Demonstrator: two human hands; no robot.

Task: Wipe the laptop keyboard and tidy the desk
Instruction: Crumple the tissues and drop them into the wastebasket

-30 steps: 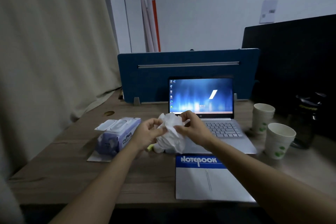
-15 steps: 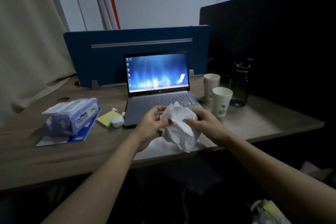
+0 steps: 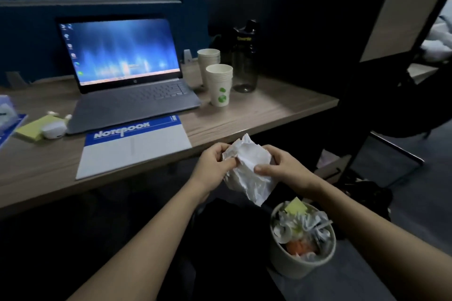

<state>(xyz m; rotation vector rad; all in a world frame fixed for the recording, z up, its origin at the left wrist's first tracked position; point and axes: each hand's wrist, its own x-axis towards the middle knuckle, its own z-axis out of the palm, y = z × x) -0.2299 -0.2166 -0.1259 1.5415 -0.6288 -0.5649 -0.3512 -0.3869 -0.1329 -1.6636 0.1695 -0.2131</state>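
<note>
A crumpled white wipe (image 3: 247,168) is held between both hands, off the desk's front edge and just above a small round waste bin (image 3: 303,265) on the floor. My left hand (image 3: 212,166) grips its left side, my right hand (image 3: 281,166) pinches its right side. The open grey laptop (image 3: 132,102) sits on the wooden desk (image 3: 269,110) with its screen lit and nothing on its keyboard. A blue and white notebook (image 3: 132,146) lies in front of it.
Two stacks of paper cups (image 3: 219,85) and a dark bottle (image 3: 244,56) stand right of the laptop. Yellow sticky notes (image 3: 34,127) and a white earbud case (image 3: 53,129) lie to its left. The bin is full of crumpled paper. A dark partition (image 3: 281,7) backs the desk.
Both hands carried the crumpled wipe from above the laptop, off the desk edge and down to the right, over the bin. The view swung right and down.
</note>
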